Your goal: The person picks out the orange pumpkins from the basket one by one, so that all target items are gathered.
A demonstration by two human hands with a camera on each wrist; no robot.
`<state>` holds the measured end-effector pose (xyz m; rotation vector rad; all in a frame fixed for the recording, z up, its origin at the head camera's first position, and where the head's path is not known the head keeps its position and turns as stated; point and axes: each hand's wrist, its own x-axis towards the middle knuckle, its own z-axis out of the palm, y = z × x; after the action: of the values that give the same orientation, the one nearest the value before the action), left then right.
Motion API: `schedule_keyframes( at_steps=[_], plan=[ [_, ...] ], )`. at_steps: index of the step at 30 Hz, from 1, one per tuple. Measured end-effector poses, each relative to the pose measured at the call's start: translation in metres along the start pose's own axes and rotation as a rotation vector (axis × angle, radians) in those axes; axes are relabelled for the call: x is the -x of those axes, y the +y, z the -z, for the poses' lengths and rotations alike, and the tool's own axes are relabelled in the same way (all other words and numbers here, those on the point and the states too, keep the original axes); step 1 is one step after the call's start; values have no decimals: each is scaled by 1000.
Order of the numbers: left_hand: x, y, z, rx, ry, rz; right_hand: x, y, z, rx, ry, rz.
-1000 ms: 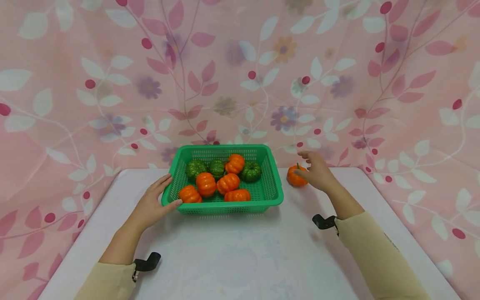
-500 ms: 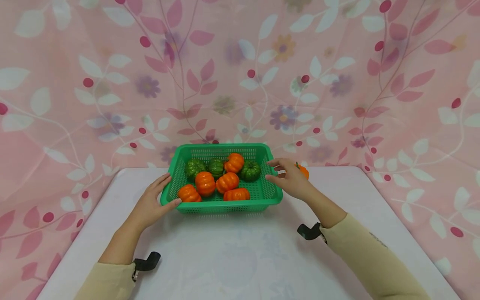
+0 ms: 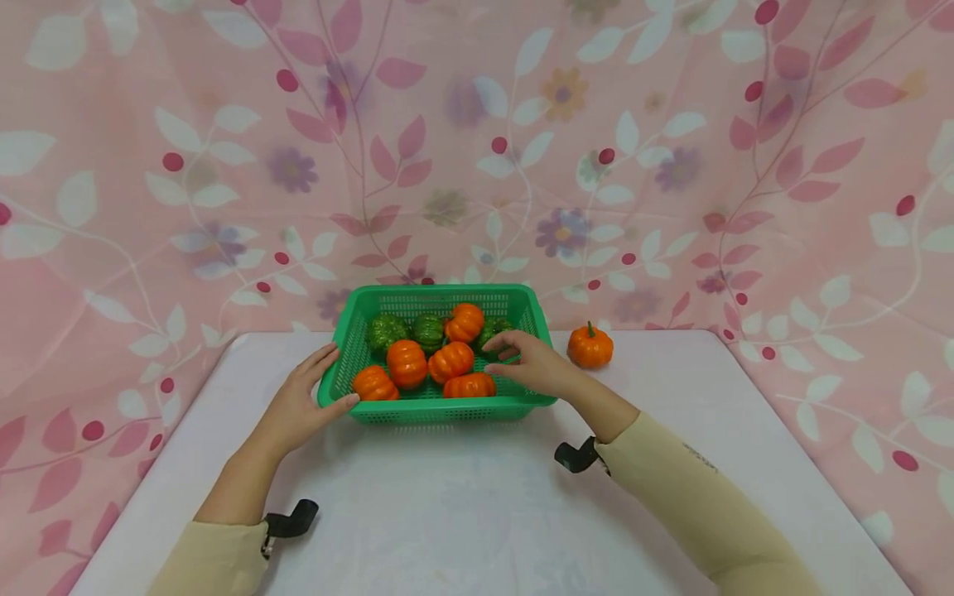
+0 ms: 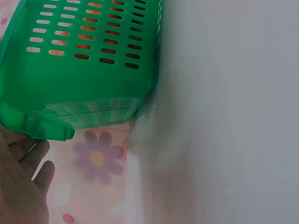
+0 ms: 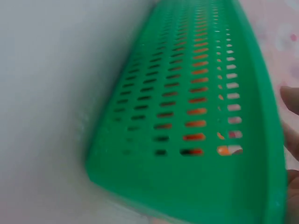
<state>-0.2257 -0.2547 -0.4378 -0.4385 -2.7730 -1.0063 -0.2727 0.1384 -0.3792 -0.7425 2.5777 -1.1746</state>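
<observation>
The right hand [image 3: 532,364] hangs over the right side of the basket [image 3: 440,410], fingers loose and holding nothing. The pumpkins [image 3: 440,364] sit right under and left of it. The left hand [image 3: 298,406] rests flat on the basket's left rim.

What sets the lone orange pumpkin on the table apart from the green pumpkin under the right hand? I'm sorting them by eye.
The lone orange pumpkin is orange; the green pumpkin is dark green. The orange one stands on the bare table, outside the green basket, in full view with its stem up; the green one lies inside the basket, partly hidden by the right hand reaching over it. Both are small, ribbed and round.
</observation>
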Motion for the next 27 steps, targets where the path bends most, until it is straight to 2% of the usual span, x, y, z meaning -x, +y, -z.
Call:
schedule_keyframes(
  at_steps=[7,18,27],
  plan=[
    [0,-3,-1,5,-4,2,-14,4,-14,29,-113,-63],
    [-1,-4,-2,3,4,-7,-20,7,-17,-20,-190,-146],
    [0,-3,-2,7,8,-13,-23,7,-20,20,-224,-140]
  ],
)
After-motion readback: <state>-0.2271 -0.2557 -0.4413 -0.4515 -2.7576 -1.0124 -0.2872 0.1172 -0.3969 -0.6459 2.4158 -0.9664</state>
